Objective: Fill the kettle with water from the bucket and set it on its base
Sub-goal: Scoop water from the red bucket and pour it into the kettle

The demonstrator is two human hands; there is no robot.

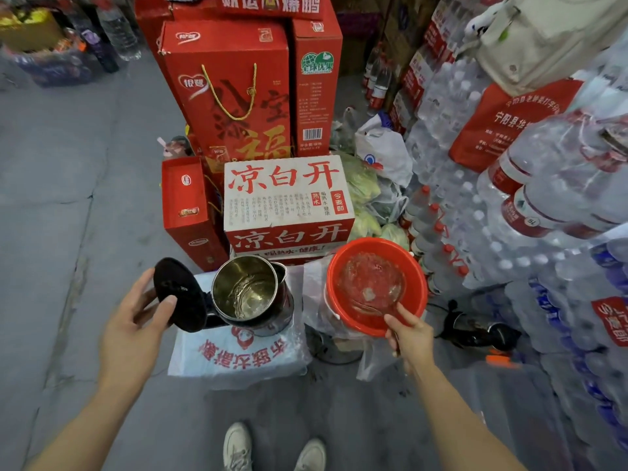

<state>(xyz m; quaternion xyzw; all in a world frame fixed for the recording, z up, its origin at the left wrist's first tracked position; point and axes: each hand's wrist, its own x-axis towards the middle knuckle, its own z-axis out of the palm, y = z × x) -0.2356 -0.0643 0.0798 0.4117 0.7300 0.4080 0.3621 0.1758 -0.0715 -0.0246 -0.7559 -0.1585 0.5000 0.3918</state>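
A steel kettle [253,295] stands open on a white printed bag [238,355], a little water glinting at its bottom. My left hand [136,321] holds its black hinged lid [176,295] tipped back to the left, thumb on the lid's inner face. Right of the kettle, a red basin [375,248] rests on top of a white bucket [329,300] wrapped in clear plastic. My right hand [411,334] pinches the basin's near rim. The bucket's contents are hidden under the basin. A black corded object [475,329], possibly the kettle base, lies on the floor to the right.
Red and white cartons [289,202] are stacked right behind the kettle. Shrink-wrapped packs of water bottles [530,253] wall off the right side. Bags of greens [367,185] sit behind the bucket. Grey concrete floor [68,198] stretches left; my shoes [272,450] are at the bottom.
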